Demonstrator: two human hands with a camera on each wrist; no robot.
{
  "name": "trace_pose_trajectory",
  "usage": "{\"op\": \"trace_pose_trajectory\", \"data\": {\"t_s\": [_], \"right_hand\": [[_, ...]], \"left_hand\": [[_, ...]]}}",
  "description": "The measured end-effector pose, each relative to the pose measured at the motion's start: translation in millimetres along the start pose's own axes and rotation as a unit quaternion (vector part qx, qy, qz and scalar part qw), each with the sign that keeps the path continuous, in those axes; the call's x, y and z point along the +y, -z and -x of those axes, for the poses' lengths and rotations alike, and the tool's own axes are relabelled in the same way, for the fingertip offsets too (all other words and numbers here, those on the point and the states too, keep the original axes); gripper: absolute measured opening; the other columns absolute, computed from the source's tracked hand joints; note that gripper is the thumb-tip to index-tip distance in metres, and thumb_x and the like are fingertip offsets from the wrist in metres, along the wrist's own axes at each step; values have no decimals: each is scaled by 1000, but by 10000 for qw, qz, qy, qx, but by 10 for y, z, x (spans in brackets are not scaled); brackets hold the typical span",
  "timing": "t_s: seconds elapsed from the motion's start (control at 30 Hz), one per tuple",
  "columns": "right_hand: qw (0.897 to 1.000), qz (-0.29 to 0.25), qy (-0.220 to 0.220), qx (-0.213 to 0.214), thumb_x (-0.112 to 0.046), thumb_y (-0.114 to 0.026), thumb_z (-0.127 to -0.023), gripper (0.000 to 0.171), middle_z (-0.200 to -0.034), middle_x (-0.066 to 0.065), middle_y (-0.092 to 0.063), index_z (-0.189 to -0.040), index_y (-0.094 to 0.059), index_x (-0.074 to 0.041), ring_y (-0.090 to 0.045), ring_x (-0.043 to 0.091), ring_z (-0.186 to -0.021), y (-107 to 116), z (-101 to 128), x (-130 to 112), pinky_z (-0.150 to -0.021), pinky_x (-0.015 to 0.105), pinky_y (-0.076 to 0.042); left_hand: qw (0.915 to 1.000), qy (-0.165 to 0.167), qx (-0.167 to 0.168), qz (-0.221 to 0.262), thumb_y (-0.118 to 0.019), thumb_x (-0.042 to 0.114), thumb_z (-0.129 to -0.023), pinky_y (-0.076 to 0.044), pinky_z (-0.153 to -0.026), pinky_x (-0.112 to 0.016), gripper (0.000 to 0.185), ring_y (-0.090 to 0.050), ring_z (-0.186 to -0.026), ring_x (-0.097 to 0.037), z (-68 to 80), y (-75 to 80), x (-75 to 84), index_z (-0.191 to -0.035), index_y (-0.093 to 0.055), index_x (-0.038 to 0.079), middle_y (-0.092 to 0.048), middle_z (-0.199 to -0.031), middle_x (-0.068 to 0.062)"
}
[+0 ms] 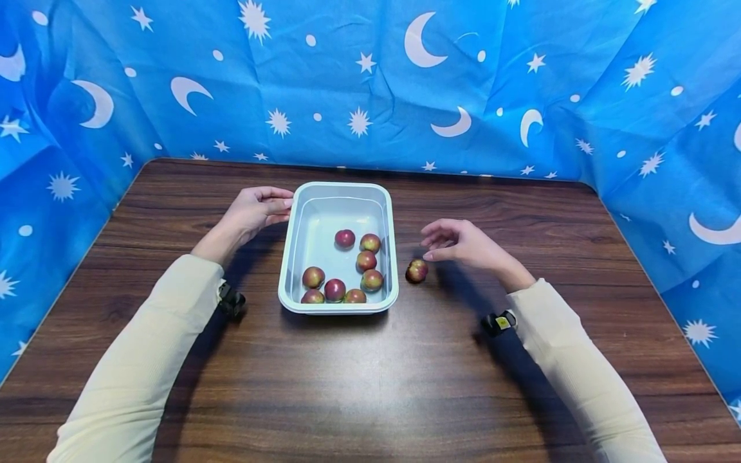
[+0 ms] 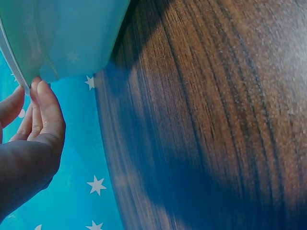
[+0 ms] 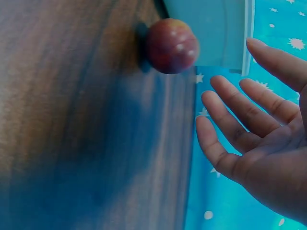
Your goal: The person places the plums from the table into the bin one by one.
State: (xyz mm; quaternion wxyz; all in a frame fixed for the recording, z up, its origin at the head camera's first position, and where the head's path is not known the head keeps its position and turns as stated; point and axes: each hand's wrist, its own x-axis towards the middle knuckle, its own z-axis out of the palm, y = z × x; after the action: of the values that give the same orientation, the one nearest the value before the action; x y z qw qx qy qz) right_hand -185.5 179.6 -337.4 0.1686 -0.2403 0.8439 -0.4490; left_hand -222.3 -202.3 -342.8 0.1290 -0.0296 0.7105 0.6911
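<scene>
A white plastic tub (image 1: 338, 309) stands on the table with several red and yellow-green plums (image 1: 334, 290) inside, most of them toward its near end and right side. My left hand (image 1: 251, 209) pinches the tub's left rim between thumb and fingers, as the left wrist view shows at the rim corner (image 2: 21, 79). To the right of the tub, a single plum (image 1: 417, 271) lies on the wood. Just beyond it hovers my right hand (image 1: 463, 243), fingers loosely bent and apart. In the right wrist view a gap separates these fingers from the plum (image 3: 171, 46).
The dark wood-grain table (image 1: 347, 386) extends around the tub. Behind it and at both sides hangs a blue cloth (image 1: 382, 83) with white moons and stars. Small black cameras sit at the left wrist (image 1: 231, 301) and right wrist (image 1: 494, 323).
</scene>
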Motion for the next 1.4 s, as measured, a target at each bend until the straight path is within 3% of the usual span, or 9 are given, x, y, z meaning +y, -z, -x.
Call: {"op": "trace_pose_trajectory", "data": {"t_s": [0.23, 0.77, 1.4], "right_hand": [[9999, -161, -53, -27, -3, -70, -79, 40, -100, 22, -62, -113, -53, 10, -60, 27, -90, -78, 4, 82, -73, 25, -52], [9985, -281, -372, -290, -8, -70, -80, 40, -103, 16, -60, -115, -54, 5, -57, 27, -93, -196, 18, 185, -78, 32, -51], [9994, -50, -212, -255, -8, -71, -79, 40, -102, 14, -60, -114, -55, 4, -55, 26, -92, -237, 2, 198, -77, 33, -50]], "left_hand": [[10000, 25, 1, -57, -53, 5, -92, -51, -86, -32, 29, -62, -75, -9, 1, 6, 7, -117, -48, -10, -59, -93, -5], [9999, 18, 16, -129, -54, 7, -92, -51, -85, -31, 31, -62, -76, -9, 9, 5, -5, -118, -48, -9, -59, -94, -4], [9998, 29, 37, -209, -54, 8, -92, -50, -87, -32, 32, -62, -77, -9, 26, 7, -1, -119, -48, -9, -59, -94, -4]]}}
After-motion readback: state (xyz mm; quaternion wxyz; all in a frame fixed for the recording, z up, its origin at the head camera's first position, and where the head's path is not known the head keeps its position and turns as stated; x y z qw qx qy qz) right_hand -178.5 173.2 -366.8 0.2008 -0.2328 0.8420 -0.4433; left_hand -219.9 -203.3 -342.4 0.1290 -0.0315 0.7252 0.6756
